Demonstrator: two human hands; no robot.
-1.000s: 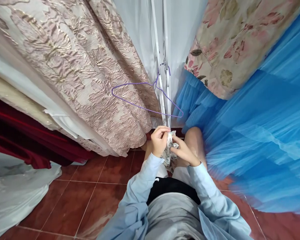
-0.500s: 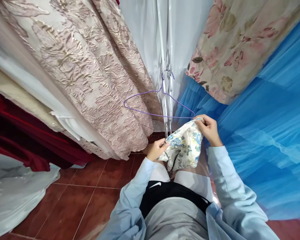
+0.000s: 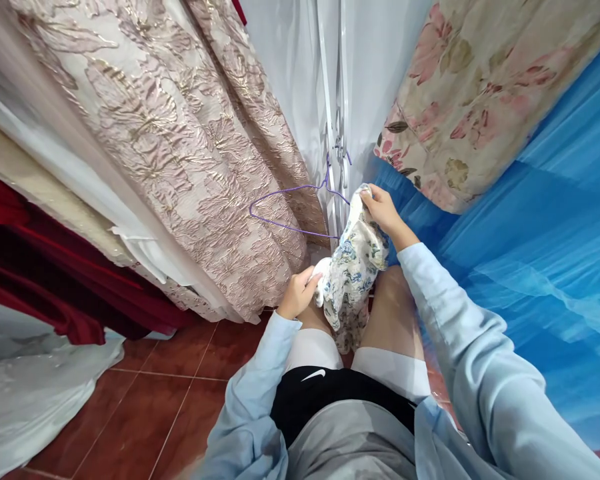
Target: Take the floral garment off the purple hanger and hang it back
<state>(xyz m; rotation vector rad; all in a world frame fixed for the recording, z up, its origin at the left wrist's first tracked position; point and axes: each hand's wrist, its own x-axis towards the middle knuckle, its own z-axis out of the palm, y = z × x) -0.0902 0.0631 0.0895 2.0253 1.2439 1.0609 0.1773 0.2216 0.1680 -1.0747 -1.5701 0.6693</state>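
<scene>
A white garment with blue and yellowish flowers is stretched between my two hands, its lower part dangling between my knees. My left hand pinches its lower left edge. Higher up and farther forward, my right hand grips the top edge between thumb and fingers. Just behind the cloth hangs a purple wire hanger; its right end is hidden by the garment. What kind of garment it is, I cannot tell.
A pink and gold brocade dress hangs on the left, with dark red cloth beyond it. To the right are a floral dress and blue tulle. White metal poles stand ahead. Red tiles cover the floor.
My right hand has moved up and to the left, lifting the garment's top edge in front of the hanger. My left hand has shifted slightly left. The cloth now hangs more upright.
</scene>
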